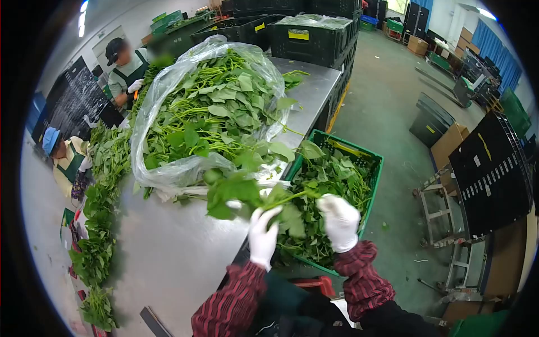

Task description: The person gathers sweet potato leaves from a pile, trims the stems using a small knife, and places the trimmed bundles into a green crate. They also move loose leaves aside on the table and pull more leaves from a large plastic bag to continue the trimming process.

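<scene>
My left hand (263, 238), in a white glove, has its fingers curled at a sprig of leafy greens (233, 194) above the table's edge. The sprig's pale green stem points right, toward my right hand (339, 222). That hand, also white-gloved, is closed with fingertips pressed together at the stem's end; the exact contact is blurred. Below the hands stands a green crate (375, 185) filled with loose leafy greens (337, 180). Beyond my left hand, a large clear plastic bag (147, 126) lies open on the table, heaped with leafy stems (219, 106).
The metal table (163, 241) carries a long row of greens (95, 241) on its left side. Two co-workers (123, 73) (66, 157) stand beyond it. Black crates (309, 42) are stacked at the far end. A wheeled rack (449, 213) stands right.
</scene>
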{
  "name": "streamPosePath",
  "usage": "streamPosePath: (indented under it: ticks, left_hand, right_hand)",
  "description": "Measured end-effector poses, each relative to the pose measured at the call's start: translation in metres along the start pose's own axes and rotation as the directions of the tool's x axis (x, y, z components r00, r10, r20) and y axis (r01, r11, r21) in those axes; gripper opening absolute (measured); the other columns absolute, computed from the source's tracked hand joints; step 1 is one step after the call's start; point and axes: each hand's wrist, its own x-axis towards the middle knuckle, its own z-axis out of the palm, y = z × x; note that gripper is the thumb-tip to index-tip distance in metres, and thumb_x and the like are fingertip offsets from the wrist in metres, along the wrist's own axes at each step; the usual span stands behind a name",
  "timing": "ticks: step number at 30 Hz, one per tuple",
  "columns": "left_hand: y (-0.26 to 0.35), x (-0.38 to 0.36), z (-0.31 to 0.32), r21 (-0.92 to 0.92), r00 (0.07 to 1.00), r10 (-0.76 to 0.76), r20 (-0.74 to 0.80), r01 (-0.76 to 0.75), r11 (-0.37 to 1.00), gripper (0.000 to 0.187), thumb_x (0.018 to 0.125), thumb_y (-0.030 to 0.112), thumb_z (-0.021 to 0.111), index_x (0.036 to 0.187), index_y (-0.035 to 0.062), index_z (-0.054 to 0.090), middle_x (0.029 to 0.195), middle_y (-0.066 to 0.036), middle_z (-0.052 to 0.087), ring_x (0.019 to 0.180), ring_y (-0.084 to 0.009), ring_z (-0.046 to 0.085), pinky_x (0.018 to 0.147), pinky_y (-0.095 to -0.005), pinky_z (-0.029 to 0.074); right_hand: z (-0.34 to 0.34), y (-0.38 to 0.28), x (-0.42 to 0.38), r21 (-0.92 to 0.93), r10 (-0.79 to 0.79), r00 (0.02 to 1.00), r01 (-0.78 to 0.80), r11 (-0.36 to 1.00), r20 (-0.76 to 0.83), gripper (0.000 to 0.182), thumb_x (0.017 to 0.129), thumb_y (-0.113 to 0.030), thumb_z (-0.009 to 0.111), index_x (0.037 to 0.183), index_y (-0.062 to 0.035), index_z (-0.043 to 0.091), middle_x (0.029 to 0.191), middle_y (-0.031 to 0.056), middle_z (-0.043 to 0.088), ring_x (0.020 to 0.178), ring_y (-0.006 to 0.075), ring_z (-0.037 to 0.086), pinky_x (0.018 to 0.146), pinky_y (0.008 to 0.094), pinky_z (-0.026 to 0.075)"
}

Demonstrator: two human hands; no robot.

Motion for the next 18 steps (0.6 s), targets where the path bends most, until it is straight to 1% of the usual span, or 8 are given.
streamPosePath:
  ticks: [1, 3, 5, 7, 8, 10, 13, 18]
  left_hand:
    - [0.009, 0.015, 0.009, 0.032, 0.986, -0.015, 0.167, 0.01, 0.999, 0.039, 0.074, 0.004, 0.063, 0.112, 0.0067, 0.061, 0.116, -0.018, 0.052, 0.11, -0.0321, 0.049, 0.097, -0.0335, 0.038]
    - [-0.007, 0.021, 0.036, 0.169, 0.955, 0.104, 0.278, -0.156, 0.973, 0.051, 0.075, 0.012, 0.064, 0.125, 0.011, 0.054, 0.135, -0.022, 0.04, 0.125, -0.0362, 0.037, 0.103, -0.0372, 0.033]
    - [-0.023, 0.01, 0.044, 0.206, 0.894, 0.127, 0.429, -0.233, 0.95, 0.05, 0.076, 0.013, 0.063, 0.125, 0.0115, 0.054, 0.138, -0.022, 0.037, 0.125, -0.0375, 0.037, 0.104, -0.038, 0.033]
    - [-0.022, -0.01, 0.032, 0.192, 0.836, 0.1, 0.54, -0.238, 0.952, 0.048, 0.08, 0.013, 0.062, 0.127, 0.014, 0.053, 0.14, -0.019, 0.036, 0.126, -0.0354, 0.038, 0.106, -0.0396, 0.032]
    - [-0.024, -0.025, 0.024, 0.199, 0.844, 0.133, 0.52, -0.271, 0.942, 0.043, 0.081, 0.013, 0.061, 0.123, 0.012, 0.055, 0.137, -0.018, 0.041, 0.123, -0.0345, 0.042, 0.103, -0.0395, 0.034]
    - [-0.021, -0.049, 0.0, 0.224, 0.873, 0.185, 0.452, -0.311, 0.924, 0.035, 0.082, 0.011, 0.06, 0.116, 0.0086, 0.059, 0.13, -0.016, 0.048, 0.117, -0.0324, 0.047, 0.098, -0.0388, 0.039]
    - [-0.011, -0.086, -0.05, 0.328, 0.943, 0.214, 0.256, -0.293, 0.898, 0.028, 0.082, 0.007, 0.059, 0.109, 0.0069, 0.062, 0.12, -0.012, 0.056, 0.11, -0.029, 0.052, 0.091, -0.0381, 0.043]
    - [-0.021, -0.146, -0.126, 0.622, 0.96, 0.227, -0.164, -0.078, 0.779, 0.022, 0.072, 0.001, 0.063, 0.093, 0.0062, 0.065, 0.104, -0.009, 0.062, 0.101, -0.0293, 0.056, 0.084, -0.0396, 0.044]
  right_hand:
    - [-0.01, 0.015, -0.005, -0.006, 0.064, 0.995, -0.065, 0.998, -0.078, 0.006, 0.081, -0.006, 0.065, 0.078, -0.0048, 0.059, 0.062, 0.0099, 0.055, 0.053, 0.0271, 0.053, 0.048, 0.0328, 0.043]
    - [-0.025, 0.044, -0.022, -0.052, 0.205, 0.975, -0.21, 0.976, -0.087, 0.008, 0.081, -0.009, 0.065, 0.078, -0.0043, 0.058, 0.061, 0.011, 0.054, 0.053, 0.0291, 0.051, 0.049, 0.0317, 0.042]
    - [-0.029, 0.088, -0.054, -0.274, 0.284, 0.957, -0.289, 0.917, -0.058, 0.01, 0.082, -0.013, 0.064, 0.079, -0.0044, 0.058, 0.066, 0.0134, 0.056, 0.058, 0.0314, 0.054, 0.053, 0.0336, 0.045]
    - [-0.035, 0.133, -0.093, -0.498, 0.44, 0.889, -0.326, 0.804, 0.127, 0.019, 0.081, -0.02, 0.064, 0.091, -0.0054, 0.056, 0.084, 0.0183, 0.06, 0.077, 0.0383, 0.059, 0.067, 0.0432, 0.047]
    - [-0.039, 0.135, -0.104, -0.582, 0.67, 0.729, -0.488, 0.651, 0.138, 0.029, 0.079, -0.023, 0.067, 0.097, -0.0036, 0.054, 0.089, 0.0208, 0.06, 0.083, 0.0408, 0.058, 0.072, 0.0451, 0.047]
    - [-0.046, 0.147, -0.133, -0.669, 0.72, 0.658, -0.435, 0.603, 0.221, 0.039, 0.077, -0.027, 0.069, 0.098, 0.0008, 0.053, 0.091, 0.0234, 0.061, 0.086, 0.041, 0.059, 0.076, 0.0462, 0.047]
    - [-0.04, 0.137, -0.146, -0.725, 0.791, 0.499, -0.389, 0.569, 0.354, 0.038, 0.079, -0.036, 0.063, 0.084, 0.0014, 0.059, 0.082, 0.025, 0.063, 0.081, 0.0416, 0.06, 0.074, 0.047, 0.048]
    - [-0.001, 0.098, -0.125, -0.633, 0.582, 0.652, -0.197, 0.749, 0.486, 0.034, 0.084, -0.032, 0.058, 0.066, -0.0032, 0.058, 0.065, 0.0205, 0.06, 0.065, 0.0386, 0.06, 0.061, 0.0468, 0.047]
